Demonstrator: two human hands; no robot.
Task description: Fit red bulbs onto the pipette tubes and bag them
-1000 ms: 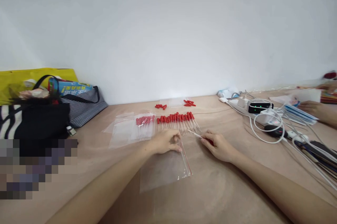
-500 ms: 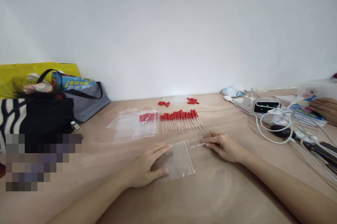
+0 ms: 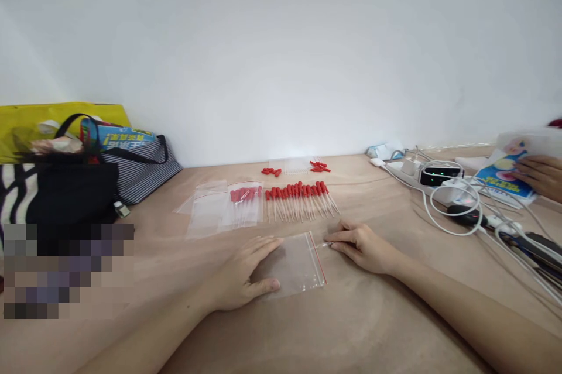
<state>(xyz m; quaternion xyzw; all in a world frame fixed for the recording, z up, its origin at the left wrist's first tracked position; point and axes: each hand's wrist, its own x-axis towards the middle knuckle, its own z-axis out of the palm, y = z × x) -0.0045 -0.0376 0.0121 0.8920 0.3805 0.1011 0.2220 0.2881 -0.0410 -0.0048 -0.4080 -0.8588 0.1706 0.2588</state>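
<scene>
My left hand (image 3: 246, 274) lies with thumb and fingers spread over the left part of a clear zip bag (image 3: 298, 266). The bag is flat on the table, its red-lined edge facing right. Just beyond that edge, my right hand (image 3: 362, 247) pinches a thin clear piece (image 3: 325, 244); most of it is hidden by the fingers, and its kind is hard to make out. Behind the hands lies a row of droppers (image 3: 301, 198) with red bulbs and thin clear tubes. To their left, another zip bag (image 3: 243, 210) contains several red-bulbed droppers.
Loose red bulbs (image 3: 319, 167) and clear tubes (image 3: 296, 165) lie by the wall. Flat clear bags (image 3: 206, 213) are at left, near a striped bag (image 3: 143, 169). White cables (image 3: 456, 230) and a power strip (image 3: 397, 172) crowd the right, where another person's hand (image 3: 542, 175) holds a printed packet.
My right hand has moved slightly left, nearer the bag's red-lined edge, and less of the clear piece shows. My left hand stays on the bag. The other person's packet has shifted.
</scene>
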